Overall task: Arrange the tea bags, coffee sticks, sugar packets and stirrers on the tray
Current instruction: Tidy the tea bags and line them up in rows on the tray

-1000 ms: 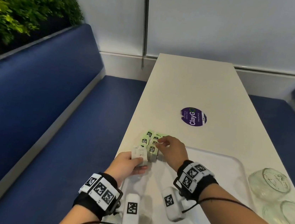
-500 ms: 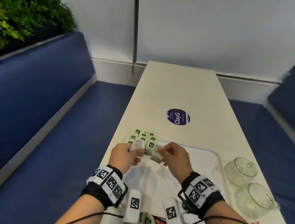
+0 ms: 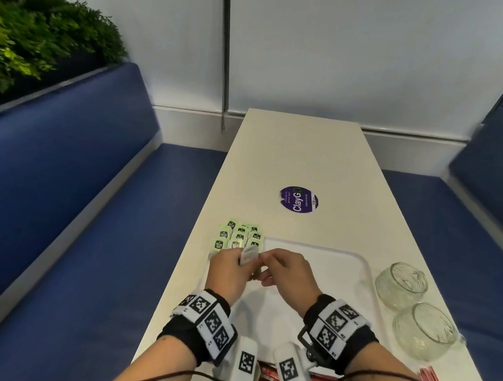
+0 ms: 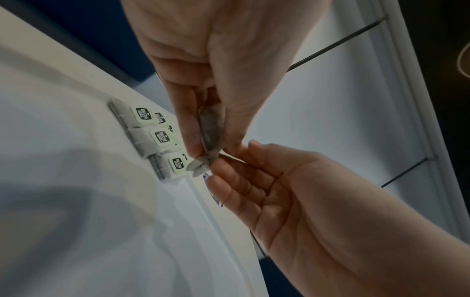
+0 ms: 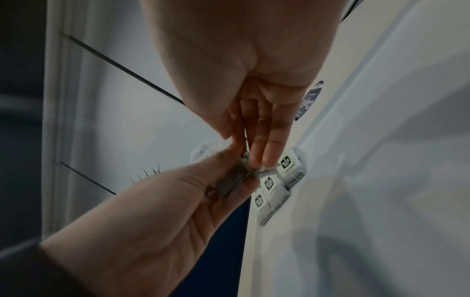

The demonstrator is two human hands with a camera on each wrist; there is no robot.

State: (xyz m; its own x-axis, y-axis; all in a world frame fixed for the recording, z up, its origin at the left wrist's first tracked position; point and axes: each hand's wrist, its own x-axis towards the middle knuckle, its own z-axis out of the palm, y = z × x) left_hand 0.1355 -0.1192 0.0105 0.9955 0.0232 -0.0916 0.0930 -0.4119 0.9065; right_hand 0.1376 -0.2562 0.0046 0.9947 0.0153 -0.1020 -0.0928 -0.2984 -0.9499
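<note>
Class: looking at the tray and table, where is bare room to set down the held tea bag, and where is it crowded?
Free: tray floor between the hands and its right rim; far table beyond the purple sticker. Crowded: tea bags at the far-left corner; glass bowls right.

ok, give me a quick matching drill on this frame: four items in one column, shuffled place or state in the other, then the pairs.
Things:
1. held tea bag
2. tagged tea bags
3. glass bowls
4. purple sticker

Places or states:
A. right of the tray, on the table
B. grouped at the tray's far left corner
C. pinched by the left hand, right hand at its end
D. flat on the table beyond the tray

Pairs: 1-C, 2-B, 3-A, 4-D
</note>
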